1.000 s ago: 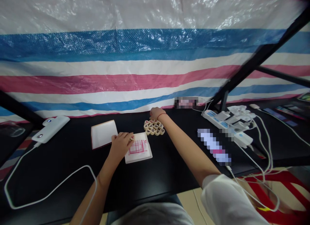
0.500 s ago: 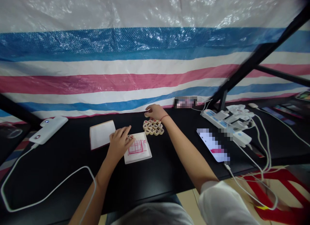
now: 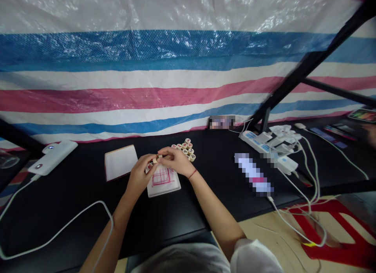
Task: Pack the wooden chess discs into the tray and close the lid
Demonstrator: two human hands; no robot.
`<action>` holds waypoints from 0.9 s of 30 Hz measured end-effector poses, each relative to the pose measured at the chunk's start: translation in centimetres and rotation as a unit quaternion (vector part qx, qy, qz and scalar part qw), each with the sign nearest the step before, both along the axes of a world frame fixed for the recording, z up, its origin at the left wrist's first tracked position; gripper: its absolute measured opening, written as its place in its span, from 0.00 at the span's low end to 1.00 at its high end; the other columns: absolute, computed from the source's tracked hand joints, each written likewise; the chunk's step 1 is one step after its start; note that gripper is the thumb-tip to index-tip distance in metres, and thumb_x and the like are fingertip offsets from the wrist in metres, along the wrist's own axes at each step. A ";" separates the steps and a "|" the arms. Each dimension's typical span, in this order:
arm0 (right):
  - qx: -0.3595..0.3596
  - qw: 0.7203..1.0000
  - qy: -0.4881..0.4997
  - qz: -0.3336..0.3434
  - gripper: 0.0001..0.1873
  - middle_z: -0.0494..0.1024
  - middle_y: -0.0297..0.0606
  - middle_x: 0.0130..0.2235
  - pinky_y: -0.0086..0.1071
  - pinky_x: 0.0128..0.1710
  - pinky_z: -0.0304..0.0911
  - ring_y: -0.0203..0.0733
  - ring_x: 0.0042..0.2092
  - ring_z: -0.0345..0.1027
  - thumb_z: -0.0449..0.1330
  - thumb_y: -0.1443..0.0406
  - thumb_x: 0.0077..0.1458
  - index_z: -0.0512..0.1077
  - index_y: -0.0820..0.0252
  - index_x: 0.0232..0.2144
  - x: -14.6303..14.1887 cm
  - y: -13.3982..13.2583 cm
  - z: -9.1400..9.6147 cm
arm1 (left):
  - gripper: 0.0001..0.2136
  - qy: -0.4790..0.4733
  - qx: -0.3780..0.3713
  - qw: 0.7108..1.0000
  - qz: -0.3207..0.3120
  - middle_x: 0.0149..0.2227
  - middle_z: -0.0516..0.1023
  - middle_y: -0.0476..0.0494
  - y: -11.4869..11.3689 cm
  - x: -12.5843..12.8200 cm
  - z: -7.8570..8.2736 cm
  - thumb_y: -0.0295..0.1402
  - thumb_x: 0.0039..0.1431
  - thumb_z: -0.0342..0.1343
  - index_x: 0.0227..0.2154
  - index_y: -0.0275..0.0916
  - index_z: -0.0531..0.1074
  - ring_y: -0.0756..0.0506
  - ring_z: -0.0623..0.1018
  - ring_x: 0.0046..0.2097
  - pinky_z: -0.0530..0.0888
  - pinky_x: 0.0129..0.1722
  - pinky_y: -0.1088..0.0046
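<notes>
My left hand [image 3: 140, 174] and my right hand [image 3: 177, 162] meet over the far edge of a white square box [image 3: 163, 183] with a red grid drawn on its face. The left fingers curl around a round Chinese chess piece [image 3: 149, 167] with a red character. Between the fingertips of both hands sits another pale piece [image 3: 155, 160], seen edge-on; the right thumb and fingers are pinched there. Just beyond the right hand, several more Chinese chess pieces [image 3: 188, 146] stand clustered in rows, the nearer ones partly hidden by that hand.
A shallow white lid [image 3: 121, 162] lies left of the box. Farther left is a white power bank [image 3: 53, 157] with a looping cable. On the right are a phone [image 3: 254, 175], a power strip [image 3: 266, 149] with plugs and cables. A striped sheet [image 3: 164, 85] hangs behind the black table [image 3: 194, 210].
My right hand has come back from beyond the piece cluster to join my left at the box. The left fingers have closed more around pieces. The view has shifted slightly.
</notes>
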State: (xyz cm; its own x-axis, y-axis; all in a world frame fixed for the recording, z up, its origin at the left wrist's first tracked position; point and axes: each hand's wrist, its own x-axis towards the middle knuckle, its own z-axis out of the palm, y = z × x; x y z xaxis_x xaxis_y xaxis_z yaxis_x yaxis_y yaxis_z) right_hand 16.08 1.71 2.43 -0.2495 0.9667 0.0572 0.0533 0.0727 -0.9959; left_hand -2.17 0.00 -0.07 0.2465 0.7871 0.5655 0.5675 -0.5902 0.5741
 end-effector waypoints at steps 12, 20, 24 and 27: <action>-0.025 0.995 0.066 -0.071 0.18 0.75 0.32 0.26 0.33 0.33 0.70 0.38 0.30 0.73 0.67 0.54 0.46 0.73 0.58 0.36 1.8 -0.3 -1.9 | 0.02 0.165 0.006 0.986 -0.030 0.37 0.79 0.48 0.3 0.5 -0.6 0.31 0.59 0.55 0.33 0.42 0.73 0.45 0.77 0.45 0.66 0.48 0.63; 0.010 0.991 0.075 -0.113 0.16 0.75 0.35 0.35 0.31 0.34 0.68 0.35 0.31 0.71 0.67 0.59 0.44 0.72 0.58 0.35 2.4 -0.5 -1.2 | 0.03 0.177 0.020 0.984 -0.020 0.38 0.81 0.49 0.6 0.8 0.4 0.34 0.59 0.56 0.33 0.42 0.74 0.45 0.78 0.43 0.64 0.47 0.64; 0.014 0.984 0.068 -0.167 0.17 0.76 0.34 0.32 0.31 0.32 0.67 0.37 0.31 0.72 0.65 0.60 0.44 0.72 0.59 0.38 3.3 -0.4 -1.3 | 0.05 0.147 0.006 0.989 -0.004 0.39 0.81 0.47 1.0 0.8 0.1 0.35 0.60 0.56 0.37 0.42 0.74 0.45 0.78 0.42 0.67 0.45 0.64; 0.030 0.984 0.033 -0.175 0.18 0.76 0.36 0.34 0.31 0.32 0.67 0.37 0.33 0.72 0.64 0.60 0.46 0.71 0.59 0.40 3.6 -0.4 -1.5 | 0.05 0.171 -0.005 0.985 -0.031 0.41 0.81 0.47 1.1 1.1 -0.3 0.36 0.61 0.55 0.37 0.43 0.74 0.44 0.78 0.45 0.67 0.48 0.62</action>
